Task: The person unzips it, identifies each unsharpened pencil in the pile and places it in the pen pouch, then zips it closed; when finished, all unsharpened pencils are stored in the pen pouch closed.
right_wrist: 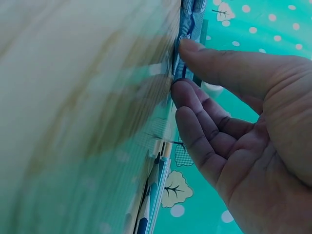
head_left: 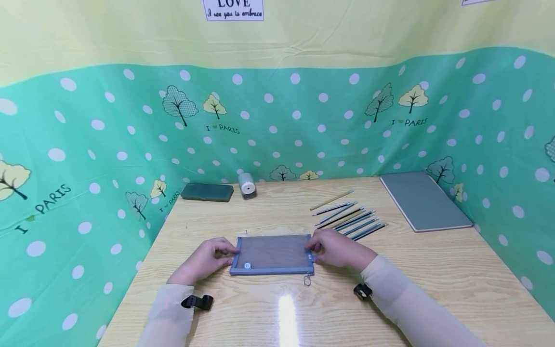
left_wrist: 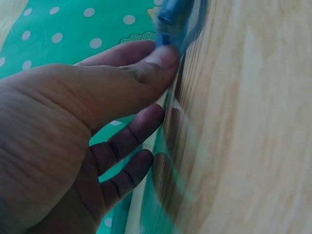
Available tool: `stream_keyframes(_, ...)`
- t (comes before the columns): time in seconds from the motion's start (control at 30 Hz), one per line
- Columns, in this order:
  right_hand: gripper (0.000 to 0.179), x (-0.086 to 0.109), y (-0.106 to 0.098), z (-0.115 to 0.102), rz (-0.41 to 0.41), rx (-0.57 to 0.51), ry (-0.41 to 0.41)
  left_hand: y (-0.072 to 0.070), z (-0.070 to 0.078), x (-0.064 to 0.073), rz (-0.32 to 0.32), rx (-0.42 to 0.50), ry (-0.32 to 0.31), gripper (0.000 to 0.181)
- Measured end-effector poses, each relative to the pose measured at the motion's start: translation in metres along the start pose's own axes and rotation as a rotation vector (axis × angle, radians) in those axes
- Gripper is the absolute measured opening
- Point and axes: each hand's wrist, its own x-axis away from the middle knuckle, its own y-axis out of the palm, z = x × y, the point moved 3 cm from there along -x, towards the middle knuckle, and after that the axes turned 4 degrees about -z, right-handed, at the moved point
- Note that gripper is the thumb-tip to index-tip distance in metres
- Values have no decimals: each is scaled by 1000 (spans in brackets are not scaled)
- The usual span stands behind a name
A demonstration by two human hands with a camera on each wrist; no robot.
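A flat mesh zipper pouch (head_left: 274, 251) with blue edging lies on the table in front of me, a small round white mark near its lower left corner. My left hand (head_left: 205, 260) pinches its left edge; in the left wrist view the thumb (left_wrist: 163, 57) presses on the blue edging. At the opposite edge my right hand (head_left: 340, 248) pinches the blue border between thumb and fingers. A zipper ring (head_left: 307, 280) hangs off the lower right corner. Several pencils (head_left: 347, 219) lie just beyond my right hand.
At the back left sit a dark green case (head_left: 207, 192) and a small light-green cylindrical object (head_left: 247, 185). A grey flat board or notebook (head_left: 425, 200) lies at the back right. Polka-dot cloth (head_left: 269, 115) encloses the wooden table (head_left: 243, 313) on the back and sides.
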Motion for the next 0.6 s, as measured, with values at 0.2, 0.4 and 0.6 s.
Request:
stream_keyframes(0.2, 37, -1, 0, 3, 22, -7, 7, 0, -1, 0, 2, 37, -23, 29)
stream_keyframes(0.4, 39, -1, -2, 4, 65, -58, 7, -1, -2, 1, 28, 52, -35, 29)
stream_keyframes(0.6, 43, -1, -3, 5, 80, -120, 18, 0, -1, 1, 48, 47, -29, 33)
